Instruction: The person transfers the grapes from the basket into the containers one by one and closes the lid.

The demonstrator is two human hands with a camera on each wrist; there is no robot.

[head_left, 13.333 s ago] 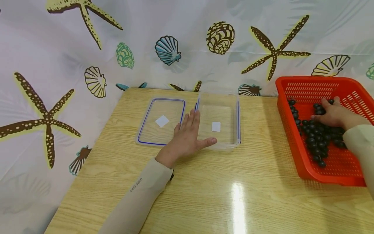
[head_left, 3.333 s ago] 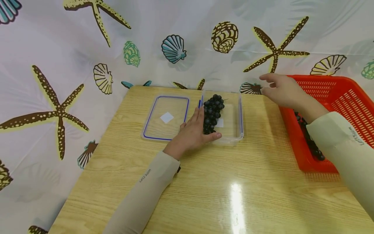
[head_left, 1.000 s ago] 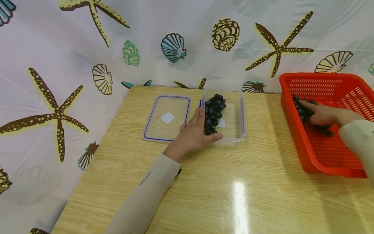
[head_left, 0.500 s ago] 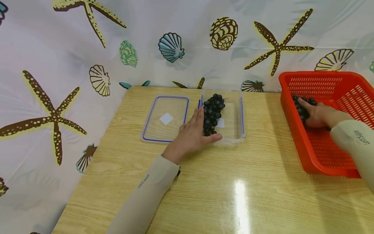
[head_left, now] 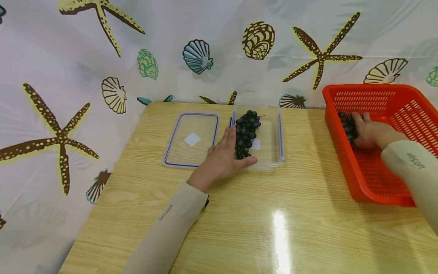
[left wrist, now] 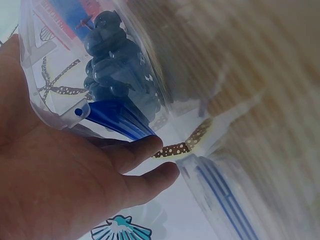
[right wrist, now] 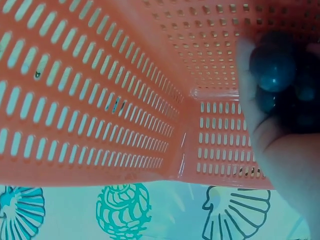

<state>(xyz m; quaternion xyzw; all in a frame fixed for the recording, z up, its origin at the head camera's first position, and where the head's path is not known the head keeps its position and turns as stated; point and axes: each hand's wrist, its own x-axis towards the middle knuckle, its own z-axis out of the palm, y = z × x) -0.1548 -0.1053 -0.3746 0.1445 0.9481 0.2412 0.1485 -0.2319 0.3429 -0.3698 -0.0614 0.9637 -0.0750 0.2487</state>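
Note:
My left hand point(head_left: 217, 161) rests with straight fingers along the left wall of a clear plastic food container point(head_left: 269, 150), its thumb across the front. Inside that container, along the left side, lies a bunch of dark grapes point(head_left: 247, 131); the left wrist view shows the same grapes point(left wrist: 112, 65) through the plastic, above a blue clip point(left wrist: 120, 119). In the red basket point(head_left: 357, 184), my right hand point(head_left: 371, 133) grips another bunch of dark grapes point(head_left: 347, 127) by the left wall. The right wrist view shows these grapes point(right wrist: 275, 70) against the hand, partly hidden.
Left of the container lies its clear lid point(head_left: 191, 152) with a blue seal. Everything stands on a wood-grain table point(head_left: 239, 228). Behind it hangs a white curtain point(head_left: 226, 83) printed with shells and starfish.
A bunch of grapes has come into the container since the oldest frame. My right hand has gone back into the basket and closed round the other bunch. The left hand stays put.

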